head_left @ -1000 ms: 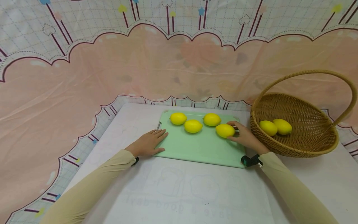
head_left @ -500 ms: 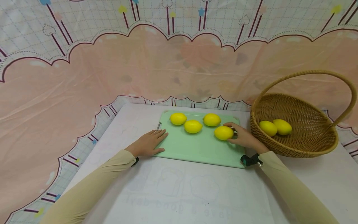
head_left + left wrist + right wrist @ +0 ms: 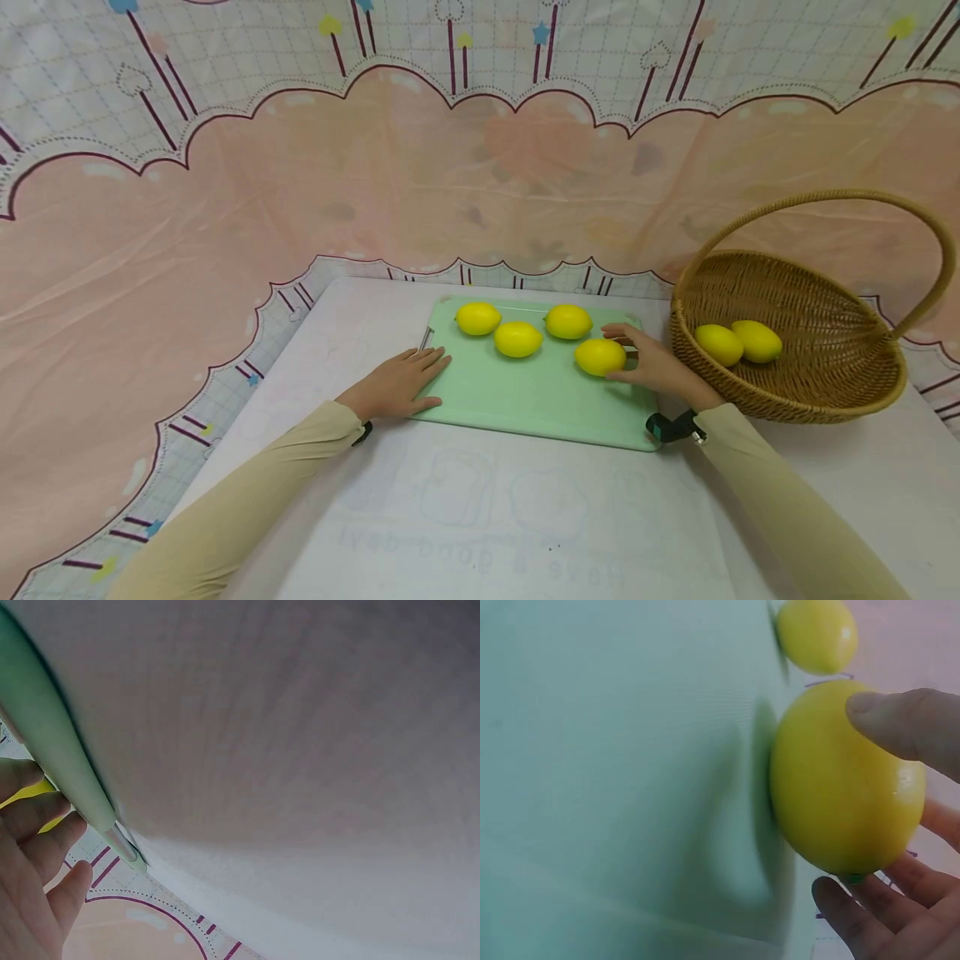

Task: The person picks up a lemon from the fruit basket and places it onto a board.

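In the head view, several yellow lemons lie on a pale green cutting board, among them a back-left lemon (image 3: 477, 318), a middle lemon (image 3: 518, 339) and a back-right lemon (image 3: 567, 322). My right hand (image 3: 648, 358) is around the right-hand end of the nearest lemon (image 3: 600, 357), its fingers loosely spread. In the right wrist view the thumb (image 3: 900, 724) overlaps that lemon, while the lower fingertips (image 3: 832, 896) stand off its green-tipped end. With fingers spread flat, my left hand (image 3: 397, 383) rests on the left edge of the cutting board (image 3: 525, 400).
A wicker basket (image 3: 825, 300) with a tall handle stands right of the board, close to my right hand. Two lemons (image 3: 738, 342) lie in it. A white table (image 3: 480, 508) extends in front, and a patterned pink cloth (image 3: 450, 183) hangs behind.
The nearest lemon has shifted slightly left and toward me in my right hand, then stayed put. Since then the right fingers have loosened from its top. My left hand has not moved.
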A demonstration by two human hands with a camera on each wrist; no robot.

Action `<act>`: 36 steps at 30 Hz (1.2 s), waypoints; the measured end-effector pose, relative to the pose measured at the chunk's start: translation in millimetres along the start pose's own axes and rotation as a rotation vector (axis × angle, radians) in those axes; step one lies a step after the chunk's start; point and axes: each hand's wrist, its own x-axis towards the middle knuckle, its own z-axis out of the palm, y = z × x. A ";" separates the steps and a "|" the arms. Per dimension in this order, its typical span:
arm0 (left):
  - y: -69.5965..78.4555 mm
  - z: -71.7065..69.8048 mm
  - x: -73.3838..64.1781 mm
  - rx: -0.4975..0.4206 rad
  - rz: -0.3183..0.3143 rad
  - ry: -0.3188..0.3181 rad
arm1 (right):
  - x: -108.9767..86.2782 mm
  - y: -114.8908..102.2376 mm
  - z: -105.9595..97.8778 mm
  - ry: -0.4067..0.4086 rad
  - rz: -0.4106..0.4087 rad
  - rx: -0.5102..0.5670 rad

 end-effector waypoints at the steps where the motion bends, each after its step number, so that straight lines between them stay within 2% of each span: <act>1: 0.2 0.0 -0.1 -0.003 0.000 0.000 | -0.1 -0.8 -0.6 0.006 0.002 0.010; 5: 0.6 0.1 0.0 -0.004 -0.004 -0.004 | -0.4 -5.0 -3.3 0.032 0.011 0.051; 10: 0.6 0.9 -0.1 -0.004 -0.006 -0.009 | 0.5 -10.3 -5.4 0.100 -0.032 0.099; 17: 0.9 1.0 -0.9 -0.008 -0.006 -0.012 | -4.1 -40.3 -21.2 0.163 -0.097 0.070; 22: 1.4 1.1 -0.9 -0.005 -0.008 -0.014 | -14.4 -65.7 -43.9 0.177 -0.120 -0.014; 27: 1.0 1.9 0.1 -0.009 -0.010 -0.011 | -28.9 -82.0 -76.4 0.166 -0.149 -0.103; 32: 0.4 2.2 0.7 -0.007 -0.016 -0.018 | -44.8 -84.2 -109.5 0.128 -0.082 -0.185; 36: -0.6 3.1 1.4 -0.006 -0.018 -0.021 | -53.6 -72.9 -129.9 0.089 -0.048 -0.189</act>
